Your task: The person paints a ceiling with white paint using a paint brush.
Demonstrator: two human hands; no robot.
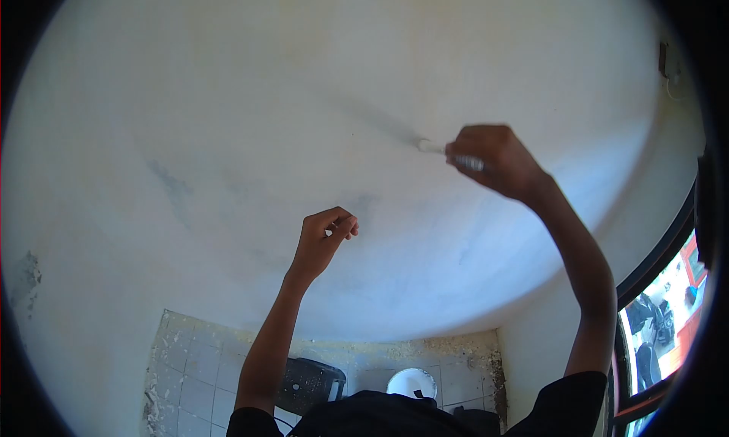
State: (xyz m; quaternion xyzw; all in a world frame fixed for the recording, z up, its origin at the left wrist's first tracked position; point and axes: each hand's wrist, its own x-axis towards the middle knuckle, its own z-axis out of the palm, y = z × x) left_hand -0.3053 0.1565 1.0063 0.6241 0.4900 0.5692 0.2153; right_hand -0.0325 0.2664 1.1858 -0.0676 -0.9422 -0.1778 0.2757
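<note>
Head view of a person facing a white plastered wall [228,95]. From my remote station I read the right hand [493,162] as raised and clenched around a slim pale tool [430,145]; its light tip pokes out to the left of the fingers and meets the wall surface, beside a faint grey smear. I cannot tell what kind of tool it is, since most of it is hidden in the grip. The left hand [326,236] is held lower and nearer the middle, well apart from the tool, close to the wall. Its fingers are curled in toward the palm, with nothing visible in them. Grey and bluish patches mark the wall around both hands. Below, between the forearms, lies a tiled floor [190,369] carrying a dark perforated object [311,380] and, just to its right, a round white bucket [411,380]. A dark-framed window [661,323] fills the lower right edge.
</note>
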